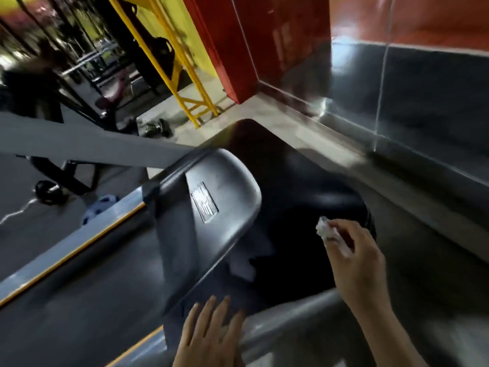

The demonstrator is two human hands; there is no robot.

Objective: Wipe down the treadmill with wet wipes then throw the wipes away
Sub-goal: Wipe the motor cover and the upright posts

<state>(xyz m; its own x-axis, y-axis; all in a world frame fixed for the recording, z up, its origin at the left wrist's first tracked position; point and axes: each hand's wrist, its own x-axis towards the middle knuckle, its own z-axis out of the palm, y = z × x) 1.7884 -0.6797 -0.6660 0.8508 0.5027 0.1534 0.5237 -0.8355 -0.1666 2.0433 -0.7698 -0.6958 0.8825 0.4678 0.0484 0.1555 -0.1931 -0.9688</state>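
Observation:
The treadmill's grey console back point(209, 205) with an embossed logo fills the middle of the head view, over the dark motor hood point(296, 181). My right hand point(354, 258) hovers right of the console, above the hood, pinching a crumpled white wet wipe point(326, 230) between thumb and fingers. My left hand point(211, 332) rests flat with fingers spread on the grey handrail point(285, 316) at the bottom. Something pale shows in the dark gap under the console point(243, 268); I cannot tell what it is.
A grey tiled wall point(423, 102) and a red pillar point(254, 49) close off the right and back. A yellow metal frame point(182, 75) stands behind. At left lie the treadmill's side rail with a yellow stripe point(79, 247), gym machines and a blurred person point(31, 75).

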